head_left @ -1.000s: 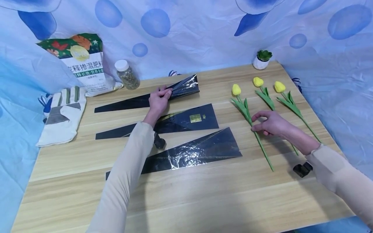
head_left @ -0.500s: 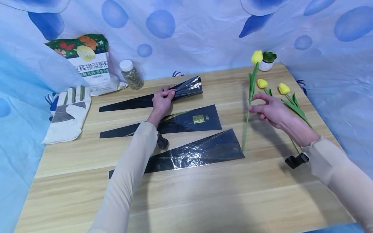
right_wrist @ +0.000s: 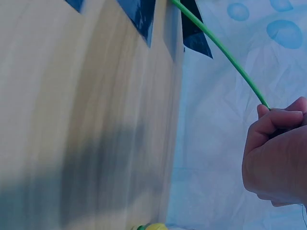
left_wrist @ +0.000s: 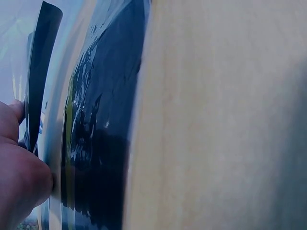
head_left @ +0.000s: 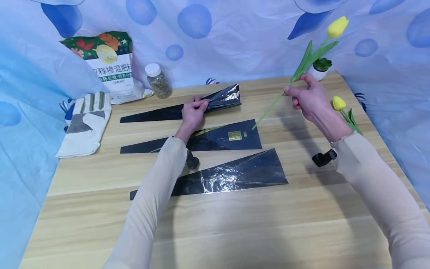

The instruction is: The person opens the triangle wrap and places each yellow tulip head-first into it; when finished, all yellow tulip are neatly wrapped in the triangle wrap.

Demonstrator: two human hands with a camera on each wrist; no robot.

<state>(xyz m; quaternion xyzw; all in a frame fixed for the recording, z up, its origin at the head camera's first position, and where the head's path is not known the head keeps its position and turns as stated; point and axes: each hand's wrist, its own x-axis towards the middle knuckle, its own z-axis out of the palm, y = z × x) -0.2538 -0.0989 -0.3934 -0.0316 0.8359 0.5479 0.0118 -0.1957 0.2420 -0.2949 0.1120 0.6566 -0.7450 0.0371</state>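
The tulip [head_left: 304,63] looks light, its stem [head_left: 270,108] springy, best held just below the leaves [head_left: 319,54], where the fingers of the right hand [head_left: 310,99] pinch it, bloom [head_left: 337,27] above them. The sleeve [head_left: 171,112], likely slick and easily creased, is pinched by the left hand [head_left: 193,114], mouth [head_left: 233,95] right of its fingers.

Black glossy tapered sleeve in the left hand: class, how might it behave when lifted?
The black glossy tapered sleeve probably flexes, since its wide end shows creases beside the left hand. Its bright glare suggests slipperiness. Its edges look thin, so likely light.
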